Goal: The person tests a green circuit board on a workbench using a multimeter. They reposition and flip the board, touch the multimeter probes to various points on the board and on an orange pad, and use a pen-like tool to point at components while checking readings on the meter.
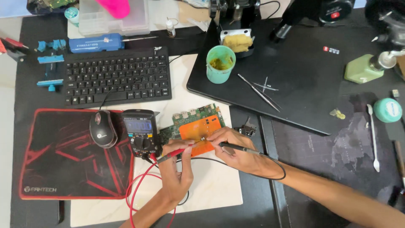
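left hand (177, 162) grips red probe (173, 155), right hand (236, 150) black probe (236, 147), both tips on circuit board (198, 124).

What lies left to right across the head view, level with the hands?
Red-and-black mouse pad → mouse → multimeter → left hand holding red probe → right hand holding black probe → white spatula tool.

A pale blue-grey rectangular screen (139, 125) sits at the top of the black handheld meter beside the computer mouse. A small red rectangular label (331, 50) lies on the large black mat at upper right. The round teal tin (387, 109) at the right edge carries a white label band across its lid.
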